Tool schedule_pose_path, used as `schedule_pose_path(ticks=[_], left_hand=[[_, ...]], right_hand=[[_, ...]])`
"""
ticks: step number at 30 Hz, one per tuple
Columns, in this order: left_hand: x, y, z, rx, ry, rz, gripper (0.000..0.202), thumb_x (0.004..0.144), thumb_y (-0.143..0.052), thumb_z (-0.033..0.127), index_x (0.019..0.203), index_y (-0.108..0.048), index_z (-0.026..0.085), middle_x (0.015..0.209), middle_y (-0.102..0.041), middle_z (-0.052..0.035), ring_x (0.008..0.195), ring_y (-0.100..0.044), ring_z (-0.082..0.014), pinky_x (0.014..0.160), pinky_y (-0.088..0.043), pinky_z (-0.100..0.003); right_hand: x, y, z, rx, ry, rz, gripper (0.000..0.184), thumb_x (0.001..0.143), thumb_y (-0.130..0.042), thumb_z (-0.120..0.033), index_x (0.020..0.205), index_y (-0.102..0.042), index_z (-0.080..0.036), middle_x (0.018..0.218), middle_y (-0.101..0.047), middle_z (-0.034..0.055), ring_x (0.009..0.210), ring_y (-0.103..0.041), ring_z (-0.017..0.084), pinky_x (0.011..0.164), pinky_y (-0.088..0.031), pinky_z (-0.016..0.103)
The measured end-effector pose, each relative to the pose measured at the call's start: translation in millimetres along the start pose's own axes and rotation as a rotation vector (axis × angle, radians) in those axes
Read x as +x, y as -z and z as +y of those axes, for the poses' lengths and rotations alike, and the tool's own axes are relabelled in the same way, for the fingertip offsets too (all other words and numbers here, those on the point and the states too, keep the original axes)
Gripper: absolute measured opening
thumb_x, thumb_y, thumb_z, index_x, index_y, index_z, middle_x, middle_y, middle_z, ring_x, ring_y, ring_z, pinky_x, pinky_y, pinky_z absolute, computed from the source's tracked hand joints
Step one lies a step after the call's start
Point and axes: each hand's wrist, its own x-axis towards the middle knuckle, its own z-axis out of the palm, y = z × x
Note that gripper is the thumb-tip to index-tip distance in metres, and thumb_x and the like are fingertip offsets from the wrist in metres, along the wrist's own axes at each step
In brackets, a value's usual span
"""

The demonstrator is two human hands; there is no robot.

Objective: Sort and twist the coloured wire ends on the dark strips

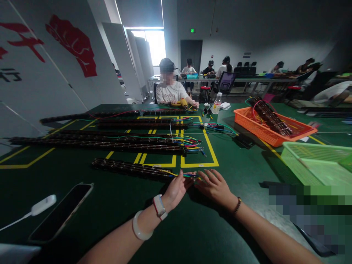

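Note:
A short black cable bundle lies across the green table in front of me, with coloured wires coming out of its right end. My left hand is closed around these wires, thumb up, close to the end of the bundle. Just to the right, my right hand pinches the same wires near their tips, its fingers bent over them. The wire tips are mostly hidden by my fingers. Beyond my hands lies a longer black bundle, its loose wire ends fitted with ring terminals.
An orange basket holds another bundle, beside a green basket. A phone and a white charger lie at left. Yellow tape marks the table. Opposite, a person holds a yellow heat gun near a bottle.

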Motion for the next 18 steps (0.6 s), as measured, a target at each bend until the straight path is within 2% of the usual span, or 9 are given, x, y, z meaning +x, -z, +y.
schedule_pose_path(ticks=[5, 9, 13, 16, 18], left_hand=[[-3, -2.8, 2, 0.008, -0.002, 0.008, 0.039, 0.087, -0.048, 0.042, 0.097, -0.066, 0.009, 0.107, -0.065, -0.0155, 0.106, -0.057, -0.0232, 0.098, -0.038, -0.038], [-2, -0.8, 2, 0.014, 0.006, -0.003, 0.039, 0.088, -0.048, 0.041, 0.099, -0.065, 0.009, 0.107, -0.064, -0.0162, 0.107, -0.056, -0.0235, 0.098, -0.037, -0.038], [0, 3.2, 0, -0.011, 0.011, -0.029, 0.037, 0.087, -0.050, 0.040, 0.099, -0.065, 0.009, 0.106, -0.065, -0.0155, 0.106, -0.057, -0.0233, 0.097, -0.038, -0.038], [0, 3.8, -1, 0.004, -0.002, 0.024, 0.032, 0.086, -0.053, 0.037, 0.095, -0.066, 0.009, 0.101, -0.067, -0.0132, 0.102, -0.059, -0.0218, 0.095, -0.039, -0.036], [0, 2.9, -1, 0.009, 0.001, 0.048, 0.028, 0.085, -0.055, 0.034, 0.093, -0.066, 0.010, 0.100, -0.067, -0.0122, 0.100, -0.059, -0.0210, 0.094, -0.040, -0.035]], right_hand=[[-4, -2, 1, -0.041, -0.064, 0.050, 0.026, 0.084, -0.061, -0.033, 0.109, -0.063, -0.027, 0.112, -0.064, 0.0031, 0.106, -0.053, 0.020, 0.103, -0.031, 0.039], [-3, -5, 2, -0.009, -0.055, 0.001, 0.028, 0.084, -0.061, -0.033, 0.112, -0.062, -0.028, 0.121, -0.060, 0.0038, 0.114, -0.049, 0.022, 0.104, -0.032, 0.043], [-2, -11, -3, -0.009, 0.003, -0.058, 0.022, 0.085, -0.059, -0.023, 0.106, -0.065, -0.025, 0.127, -0.056, 0.0041, 0.120, -0.045, 0.024, 0.104, -0.034, 0.047], [-1, -13, -11, -0.019, 0.037, -0.062, 0.024, 0.084, -0.055, -0.014, 0.105, -0.065, -0.019, 0.123, -0.058, 0.0058, 0.116, -0.048, 0.022, 0.105, -0.035, 0.044], [1, -13, -16, 0.013, 0.046, -0.062, 0.023, 0.084, -0.055, -0.014, 0.105, -0.065, -0.018, 0.121, -0.059, 0.0067, 0.113, -0.050, 0.021, 0.104, -0.037, 0.043]])
